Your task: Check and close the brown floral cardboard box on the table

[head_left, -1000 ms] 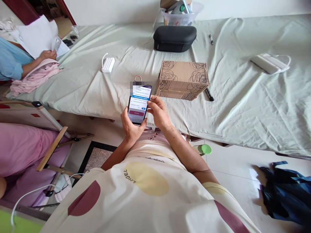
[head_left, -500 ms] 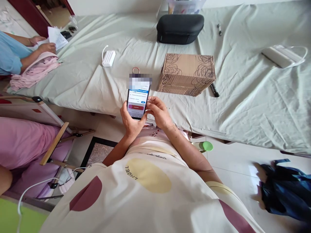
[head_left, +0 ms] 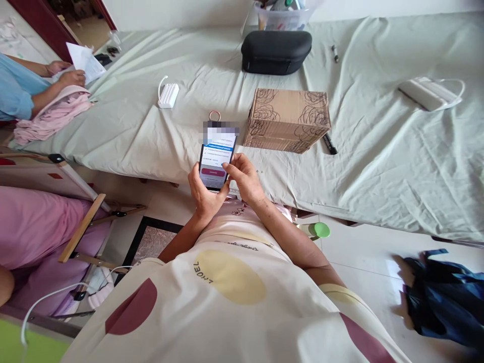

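A smartphone (head_left: 215,160) with a lit screen is held upright in front of my body, a copper-coloured ring at its top end. My left hand (head_left: 206,194) grips its lower part, thumb along the bottom edge. My right hand (head_left: 246,177) is at the phone's right edge, its thumb on the lower right of the screen and its fingers curled behind. Just beyond the phone, a cardboard box (head_left: 286,118) with black scribbled swirls stands on the sheet-covered surface (head_left: 124,136).
Behind the box lie a black zip case (head_left: 277,52) and a clear plastic bin (head_left: 283,19). White power banks (head_left: 168,96) with cable loops rest left and right. Black markers (head_left: 329,143) lie nearby. At far left, another person's hands (head_left: 71,78) hold papers. Dark bags (head_left: 446,297) are on the floor.
My right thumb has moved from the phone's edge onto the lower right of the screen. The view has shifted slightly, so everything sits a little lower.
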The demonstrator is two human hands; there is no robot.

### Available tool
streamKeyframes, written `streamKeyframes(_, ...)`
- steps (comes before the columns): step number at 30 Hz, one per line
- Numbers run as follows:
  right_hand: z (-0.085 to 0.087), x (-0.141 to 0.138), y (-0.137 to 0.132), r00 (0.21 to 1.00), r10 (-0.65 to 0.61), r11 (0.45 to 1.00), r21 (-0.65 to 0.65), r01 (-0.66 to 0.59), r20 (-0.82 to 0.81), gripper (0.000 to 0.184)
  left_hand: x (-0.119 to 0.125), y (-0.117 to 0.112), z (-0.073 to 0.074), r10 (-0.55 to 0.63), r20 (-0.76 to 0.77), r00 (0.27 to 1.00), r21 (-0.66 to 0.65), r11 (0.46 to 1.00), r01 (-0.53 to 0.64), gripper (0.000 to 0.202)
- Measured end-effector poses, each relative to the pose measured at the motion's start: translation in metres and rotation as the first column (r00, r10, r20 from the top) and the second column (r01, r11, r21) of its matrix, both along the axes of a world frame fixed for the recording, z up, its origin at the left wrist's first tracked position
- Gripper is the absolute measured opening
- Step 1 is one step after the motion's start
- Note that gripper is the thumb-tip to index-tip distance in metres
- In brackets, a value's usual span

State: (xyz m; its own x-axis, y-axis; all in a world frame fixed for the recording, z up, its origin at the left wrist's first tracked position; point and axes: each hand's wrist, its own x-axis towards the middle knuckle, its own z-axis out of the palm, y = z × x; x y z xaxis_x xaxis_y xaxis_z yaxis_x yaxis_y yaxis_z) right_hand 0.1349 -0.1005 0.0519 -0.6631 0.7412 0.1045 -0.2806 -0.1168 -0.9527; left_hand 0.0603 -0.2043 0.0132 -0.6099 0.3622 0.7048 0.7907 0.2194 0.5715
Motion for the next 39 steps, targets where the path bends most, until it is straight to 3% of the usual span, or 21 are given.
streamKeyframes(8, 0.0046, 0.0042, -0.0023, 1.0, 0.02, 0.998, -0.054, -0.02, 0.001, 0.04, -0.0017, 0.0002, -0.0001, -0.013, 0.097, 0.995, -0.024, 1.0, 0.016, 0.098)
streamKeyframes(39, 0.0005, 0.0079, -0.001, 0.999, 0.043, 0.995, -0.091, -0.043, 0.004, 0.029, -0.0047, 0.0004, -0.0026, -0.04, 0.019, 0.999, -0.004, 0.999, 0.04, 0.092)
